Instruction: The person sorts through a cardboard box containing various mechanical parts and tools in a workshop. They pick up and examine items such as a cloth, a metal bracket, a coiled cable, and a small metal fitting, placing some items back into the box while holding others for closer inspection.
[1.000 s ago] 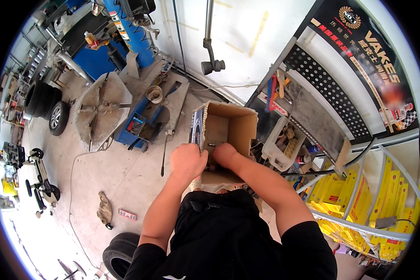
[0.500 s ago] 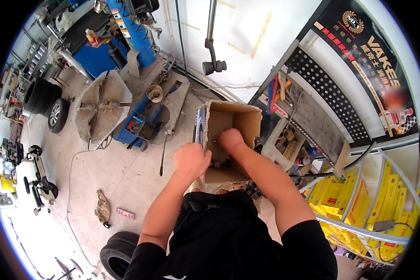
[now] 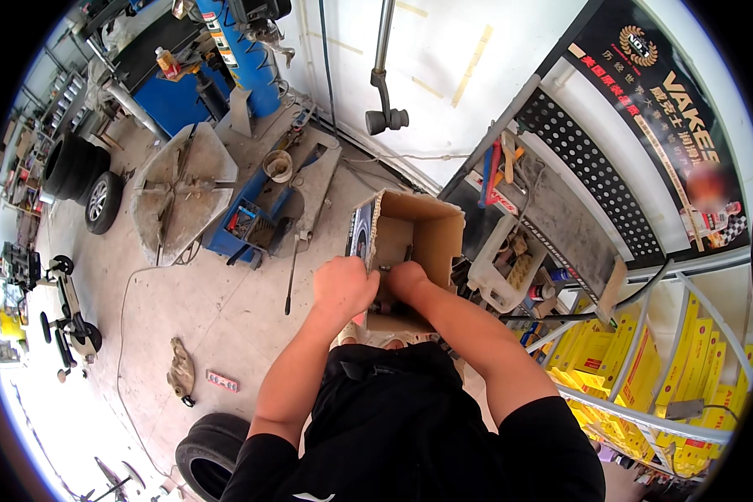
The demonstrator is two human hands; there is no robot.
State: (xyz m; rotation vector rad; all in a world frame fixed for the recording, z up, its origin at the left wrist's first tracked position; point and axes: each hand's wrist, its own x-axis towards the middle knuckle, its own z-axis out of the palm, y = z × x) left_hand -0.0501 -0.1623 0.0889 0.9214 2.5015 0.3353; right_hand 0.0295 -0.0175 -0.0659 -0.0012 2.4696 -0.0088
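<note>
An open cardboard box stands upright in front of my body, its printed dark side facing left. My left hand is closed over the box's left rim. Down inside the box is my right hand, with its fingers curled and mostly hidden. A small dark piece shows just beyond its knuckles, and I cannot tell whether the fingers hold it. Other dark or metallic items lie low in the box, too shadowed to name.
Right of the box are a plastic bin and a grey workbench with tools. Yellow boxes fill a rack. A blue machine stands ahead left. Tires, a rag and a cable lie on the floor.
My right hand has shifted slightly left and nearer to me inside the box. The box's far rim sits a little nearer. My left hand keeps its place on the rim.
</note>
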